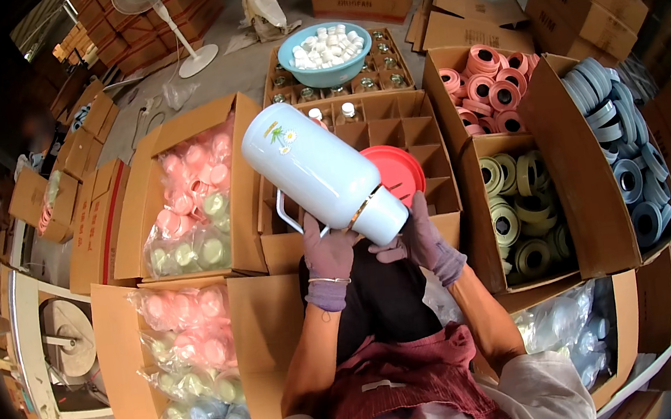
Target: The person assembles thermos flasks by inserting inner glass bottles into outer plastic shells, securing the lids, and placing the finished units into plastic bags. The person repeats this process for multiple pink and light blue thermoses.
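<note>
A light blue vacuum flask (318,162) with a side handle and a flower print hangs tilted before me, its wide base toward the upper left. At its lower right end sits a light blue cup-shaped lid (382,216). Gloved, my left hand (329,258) is closed at the flask's underside beside the handle. My right hand (424,237), gloved too, is closed around the lid end, some fingers reaching beneath it. Partly hidden behind the flask is a red round plastic piece (404,170) with slots. It lies over a divided carton (427,137) with a few white-capped bottles.
A blue basin (328,74) of white caps rests on a carton of glass liners. Cartons at left hold bagged pink (195,176) and green parts. At right, cartons hold pink (504,95), green (505,225) and blue rings (637,167). A fan (198,59) stands far left.
</note>
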Available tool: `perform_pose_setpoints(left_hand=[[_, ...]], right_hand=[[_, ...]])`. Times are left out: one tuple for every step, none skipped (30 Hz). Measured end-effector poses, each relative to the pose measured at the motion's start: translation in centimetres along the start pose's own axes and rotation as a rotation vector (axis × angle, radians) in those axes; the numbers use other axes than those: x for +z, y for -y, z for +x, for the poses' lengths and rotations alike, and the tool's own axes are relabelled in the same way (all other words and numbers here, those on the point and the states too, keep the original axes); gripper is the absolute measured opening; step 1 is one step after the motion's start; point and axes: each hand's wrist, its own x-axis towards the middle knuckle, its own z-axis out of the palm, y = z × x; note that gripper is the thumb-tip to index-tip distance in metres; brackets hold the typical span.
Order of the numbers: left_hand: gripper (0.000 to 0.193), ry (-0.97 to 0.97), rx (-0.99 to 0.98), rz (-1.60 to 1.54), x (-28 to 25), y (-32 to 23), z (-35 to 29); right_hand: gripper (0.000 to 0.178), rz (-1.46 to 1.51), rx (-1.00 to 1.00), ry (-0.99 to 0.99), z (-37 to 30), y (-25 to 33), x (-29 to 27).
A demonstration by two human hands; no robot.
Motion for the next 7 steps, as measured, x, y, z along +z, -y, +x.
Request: perform_pose_setpoints(left_hand=[[0.046, -0.008, 0.008, -0.017, -0.3, 0.2, 0.2], [0.045, -0.01, 0.016, -0.033, -0.5, 0.3, 0.6], [0.045, -0.025, -0.016, -0.108, -0.8, 0.4, 0.6], [0.045, -0.04, -0.047, -0.183, -1.1, 0.4, 0.5], [0.047, 0.001, -0.049, -0.233, -1.4, 0.4, 0.3], [0.05, 0.042, -0.058, -0.281, -1.5, 0.4, 0.0], [0.056, 0.083, -0.067, -0.328, -1.5, 0.4, -0.4]], right_hand=[[0.072, -0.022, -0.092, -0.07, -0.4, -0.4, 1.1], [0.068, -0.044, -0.184, -0.139, -0.8, -1.1, 1.9], [0.073, -0.467, -0.639, -0.177, -0.2, -2.4, 1.8], [0.076, -0.867, -0.877, -0.23, -0.2, -2.9, 1.3], [0.079, -1.273, -1.107, -0.276, -0.3, -3.2, 0.9], [0.083, -1.683, -1.325, -0.322, -0.5, -3.4, 1.1], [0.097, -1.703, -1.294, -0.394, 0.4, -4.7, 0.0]])
